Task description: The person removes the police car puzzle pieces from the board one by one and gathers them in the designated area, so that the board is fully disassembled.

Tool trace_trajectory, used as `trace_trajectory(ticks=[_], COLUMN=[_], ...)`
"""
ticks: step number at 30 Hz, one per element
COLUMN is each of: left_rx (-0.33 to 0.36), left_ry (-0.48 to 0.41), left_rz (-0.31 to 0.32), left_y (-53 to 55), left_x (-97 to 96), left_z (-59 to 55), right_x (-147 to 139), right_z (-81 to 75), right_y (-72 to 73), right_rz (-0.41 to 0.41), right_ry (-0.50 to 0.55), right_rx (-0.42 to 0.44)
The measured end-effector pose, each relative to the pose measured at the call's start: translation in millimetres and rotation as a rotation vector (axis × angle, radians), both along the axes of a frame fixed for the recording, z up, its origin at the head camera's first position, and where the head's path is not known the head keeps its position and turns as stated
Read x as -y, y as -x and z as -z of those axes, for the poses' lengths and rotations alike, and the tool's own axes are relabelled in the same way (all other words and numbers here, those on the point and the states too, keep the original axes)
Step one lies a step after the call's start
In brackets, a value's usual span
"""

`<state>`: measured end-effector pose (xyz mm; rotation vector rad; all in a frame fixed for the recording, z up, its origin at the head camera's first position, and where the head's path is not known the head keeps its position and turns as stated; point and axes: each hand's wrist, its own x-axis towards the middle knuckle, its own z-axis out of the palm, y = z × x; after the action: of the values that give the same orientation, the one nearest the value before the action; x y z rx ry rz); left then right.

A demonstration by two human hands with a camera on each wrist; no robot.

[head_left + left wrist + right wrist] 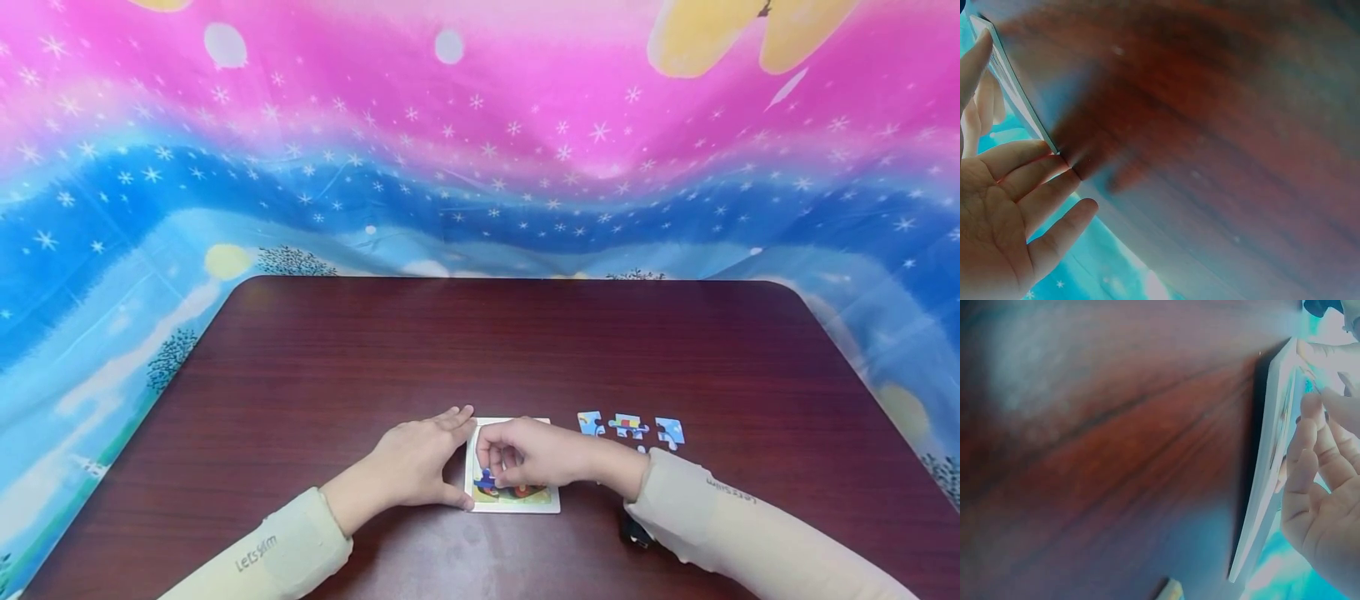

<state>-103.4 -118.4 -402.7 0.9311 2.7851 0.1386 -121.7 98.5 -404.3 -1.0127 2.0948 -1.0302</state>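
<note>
A white-rimmed puzzle tray [555, 498] lies near the front of the table, with a colourful picture partly showing in its lower part. My left hand [416, 454] steadies the tray's left side, its fingers fairly straight, with the thumb at the near corner and fingertips at the far one. In the left wrist view, the fingers [1041, 187] are spread at the tray's edge. Over the tray, my right hand [536, 454] pinches a blue jigsaw piece [484, 479] between thumb and fingertips. That hand hides much of the tray's upper part.
Right of the tray lie loose jigsaw pieces, among them a blue one with yellow [590, 423], a multicoloured one [628, 426] and a light blue one [670, 432]. The right forearm partly covers others. A patterned cloth [480, 167] hangs behind the dark wooden table [480, 350].
</note>
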Motion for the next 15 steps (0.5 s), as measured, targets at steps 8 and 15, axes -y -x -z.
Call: trace_trajectory(ticks=[8, 15], left_rx=[0.005, 0.006], left_ry=[-0.003, -0.005], left_rz=[0.004, 0.005], left_y=[0.2, -0.2], left_x=[0.0, 0.4], left_z=[0.2, -1.7], right_x=[-0.1, -1.9], right_z=[1.8, -0.7], right_y=[0.0, 0.8], right_rz=[-0.001, 0.028], right_ry=[0.05, 0.046], right_rx=[-0.031, -0.023])
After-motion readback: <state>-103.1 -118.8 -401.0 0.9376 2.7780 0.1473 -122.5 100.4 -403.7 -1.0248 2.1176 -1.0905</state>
